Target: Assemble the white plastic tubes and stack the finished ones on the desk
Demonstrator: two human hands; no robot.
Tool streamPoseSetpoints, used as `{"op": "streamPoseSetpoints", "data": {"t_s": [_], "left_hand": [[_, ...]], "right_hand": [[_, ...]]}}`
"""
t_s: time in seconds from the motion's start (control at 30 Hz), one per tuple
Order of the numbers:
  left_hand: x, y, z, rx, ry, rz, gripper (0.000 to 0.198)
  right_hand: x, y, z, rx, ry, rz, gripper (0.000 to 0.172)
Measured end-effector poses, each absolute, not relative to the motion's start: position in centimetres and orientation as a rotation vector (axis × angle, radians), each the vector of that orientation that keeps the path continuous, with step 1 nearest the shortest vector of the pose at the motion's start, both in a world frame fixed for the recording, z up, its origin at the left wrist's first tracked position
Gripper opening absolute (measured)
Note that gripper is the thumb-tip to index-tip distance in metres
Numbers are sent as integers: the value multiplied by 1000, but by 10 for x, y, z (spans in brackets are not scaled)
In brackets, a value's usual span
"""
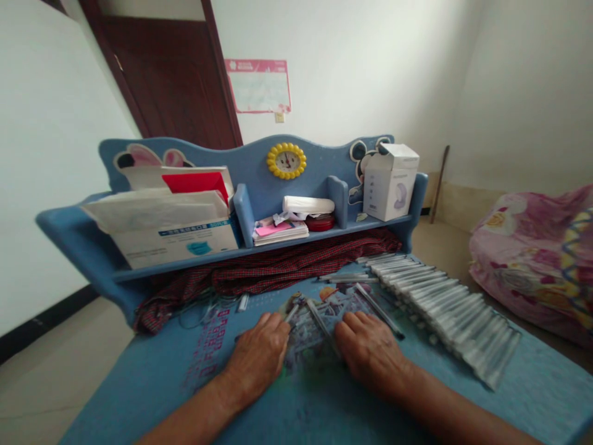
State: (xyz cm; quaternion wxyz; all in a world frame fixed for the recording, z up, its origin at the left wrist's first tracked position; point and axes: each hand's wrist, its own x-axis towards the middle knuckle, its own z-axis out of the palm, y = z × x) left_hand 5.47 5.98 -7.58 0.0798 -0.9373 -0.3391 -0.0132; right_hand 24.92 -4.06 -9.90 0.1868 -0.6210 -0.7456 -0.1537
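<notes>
My left hand is closed over the blue desktop around a slim pen, whose pale end sticks out past the knuckles. My right hand is curled into a fist, and a clear pen barrel slants from the desk's middle into its fingers. Just beyond that hand lies another clear pen with a dark end. To the right, many similar pens are stacked side by side in a long slanting pile. Fingertips of both hands are hidden beneath them.
A blue shelf runs along the desk's back, holding a mask box, papers and a white box. Under it lies a red checked cloth. A small clear piece and a few pens lie on the desk.
</notes>
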Motion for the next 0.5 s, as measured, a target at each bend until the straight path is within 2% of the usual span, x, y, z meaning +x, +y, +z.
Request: {"op": "streamPoseSetpoints", "data": {"t_s": [0.1,0.23,0.3,0.5], "left_hand": [[54,55,-72,-2801,-1099,-17,24],[53,46,-71,-2782,-1156,-19,25],[52,41,-71,-2770,-1166,-17,25],[53,32,-73,-2736,-1211,-36,26]], "right_hand": [[270,-44,-93,-1986,-1971,-350,9],[284,-47,-87,-2283,-1823,-188,31],[282,-48,-88,-2292,-1832,-114,33],[262,-53,-94,-2028,-1983,-41,24]]}}
